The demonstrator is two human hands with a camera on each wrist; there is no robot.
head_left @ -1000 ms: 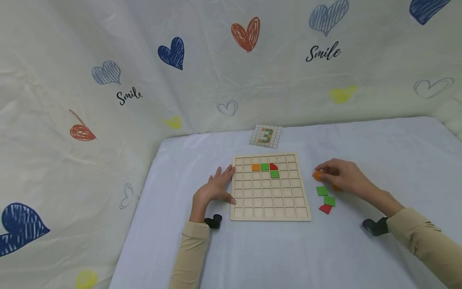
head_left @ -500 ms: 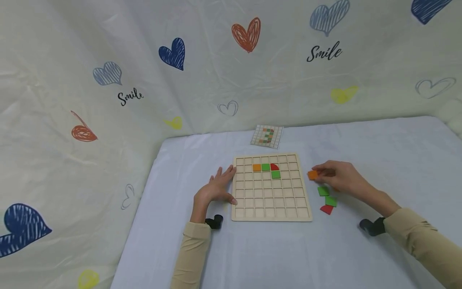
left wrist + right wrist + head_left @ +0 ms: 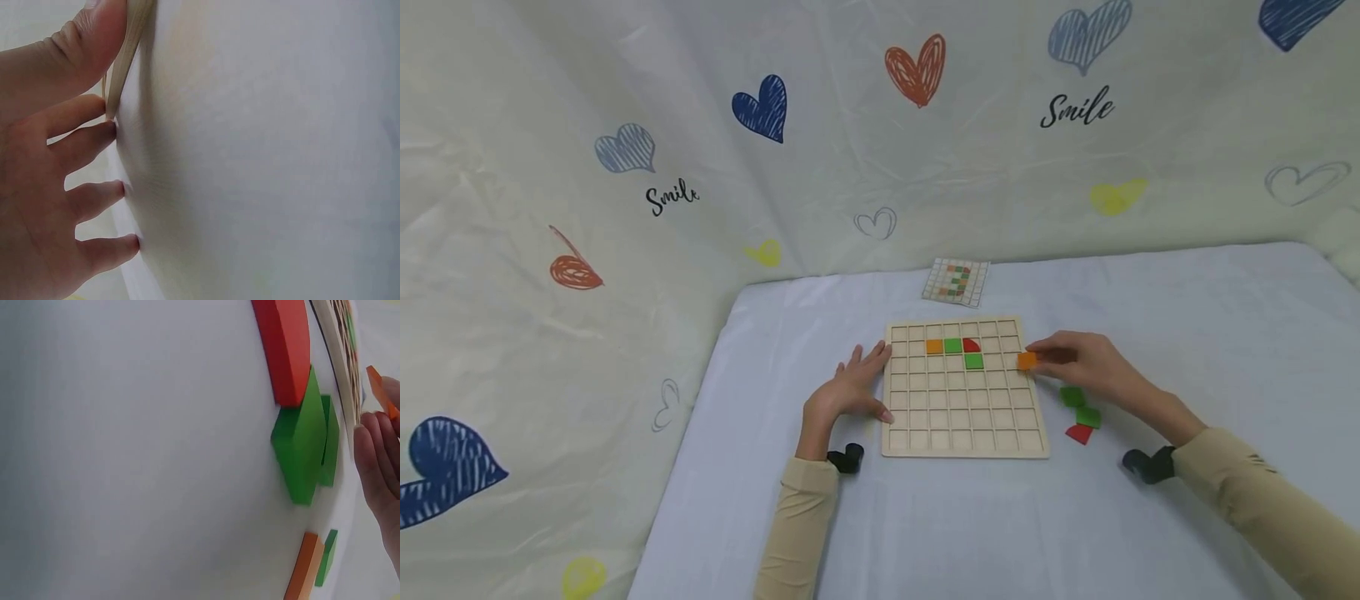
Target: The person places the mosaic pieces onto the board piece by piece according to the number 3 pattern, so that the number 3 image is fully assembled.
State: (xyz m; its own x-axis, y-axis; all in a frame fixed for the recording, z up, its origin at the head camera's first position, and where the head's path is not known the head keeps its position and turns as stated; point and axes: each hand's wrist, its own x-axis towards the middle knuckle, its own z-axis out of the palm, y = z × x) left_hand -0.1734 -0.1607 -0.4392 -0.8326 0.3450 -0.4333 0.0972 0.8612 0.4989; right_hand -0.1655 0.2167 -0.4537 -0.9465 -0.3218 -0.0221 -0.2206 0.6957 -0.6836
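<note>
A wooden grid board [image 3: 938,419] lies on the table. Set in its cells are an orange square [image 3: 934,347], a green square [image 3: 952,346], a red quarter-round tile [image 3: 972,345] and, below that, another green square [image 3: 974,362]. My left hand [image 3: 847,392], fingers spread, touches the board's left edge; in the left wrist view the thumb [image 3: 94,44] lies against that edge. Thumb and fingers of my right hand [image 3: 1086,362] pinch an orange square tile [image 3: 1026,361] over the board's right edge. The right wrist view also shows this orange tile [image 3: 379,390] at the fingertips.
Right of the board lie green tiles [image 3: 1087,417] and a red tile [image 3: 1079,433]. An orange tile [image 3: 304,565] shows low in the right wrist view. Behind the board is a pattern card [image 3: 957,282]. A heart-printed cloth [image 3: 820,167] hangs behind the table.
My right hand has moved left from the loose tiles to the board's right edge, carrying the orange tile. My left hand has stayed at the board's left edge.
</note>
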